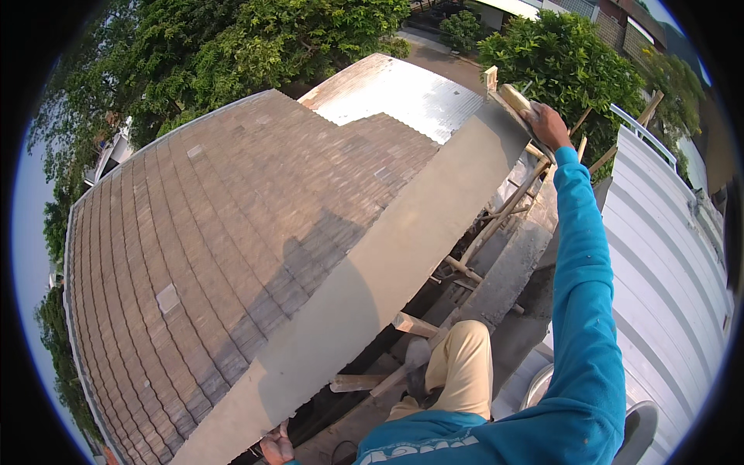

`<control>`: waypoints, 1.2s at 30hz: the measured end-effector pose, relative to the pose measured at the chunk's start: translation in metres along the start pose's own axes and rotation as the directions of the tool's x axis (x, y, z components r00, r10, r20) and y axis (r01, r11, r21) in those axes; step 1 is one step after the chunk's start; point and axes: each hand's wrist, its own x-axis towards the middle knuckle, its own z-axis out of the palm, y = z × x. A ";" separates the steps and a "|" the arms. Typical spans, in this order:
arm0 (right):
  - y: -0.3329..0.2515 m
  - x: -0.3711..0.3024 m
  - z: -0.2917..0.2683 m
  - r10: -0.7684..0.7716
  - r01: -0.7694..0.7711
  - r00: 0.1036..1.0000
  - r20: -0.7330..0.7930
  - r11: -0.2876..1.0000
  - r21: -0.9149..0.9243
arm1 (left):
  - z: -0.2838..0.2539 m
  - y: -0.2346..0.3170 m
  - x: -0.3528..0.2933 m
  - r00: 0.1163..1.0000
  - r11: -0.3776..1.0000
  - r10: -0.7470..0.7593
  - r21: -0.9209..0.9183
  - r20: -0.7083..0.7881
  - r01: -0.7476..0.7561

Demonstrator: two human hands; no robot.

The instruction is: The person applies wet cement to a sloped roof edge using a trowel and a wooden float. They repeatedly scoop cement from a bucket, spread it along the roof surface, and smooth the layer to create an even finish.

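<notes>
My right arm reaches out to the far end of a smooth grey-beige plastered strip (pixel 395 240). There my right hand (pixel 549 126) is closed on a long wooden float (pixel 514 99), which lies against the strip's end; its underside is hidden. At the bottom of the view, my left hand (pixel 277 447) is beside the strip's lower edge. Its fingers are bunched, and whatever they may grip is hidden. The strip borders a brown tiled roof (pixel 194 256), where a shadow falls across tiles and plaster.
Wooden poles and planks (pixel 508 213) form a scaffold below the strip. My bent leg (pixel 461 360) is among them, by a sawn beam end (pixel 415 324). A white ribbed metal roof (pixel 659 225) lies to the right. A pale bucket rim (pixel 539 385) shows under my right arm.
</notes>
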 end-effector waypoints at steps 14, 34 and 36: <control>-0.112 -0.071 0.034 -0.283 0.273 0.938 0.199 0.959 0.074 | -0.035 0.055 -0.006 0.871 -0.308 -0.337 -0.916 0.358 0.257; -0.452 -0.411 -0.007 -0.718 0.304 0.611 0.334 0.602 0.739 | 0.005 0.018 -0.005 0.933 -0.571 -0.163 -0.802 0.320 0.176; -0.417 -0.346 -0.009 -0.612 0.184 0.703 0.363 0.649 0.738 | 0.002 0.019 -0.007 0.940 -0.563 -0.155 -0.809 0.305 0.170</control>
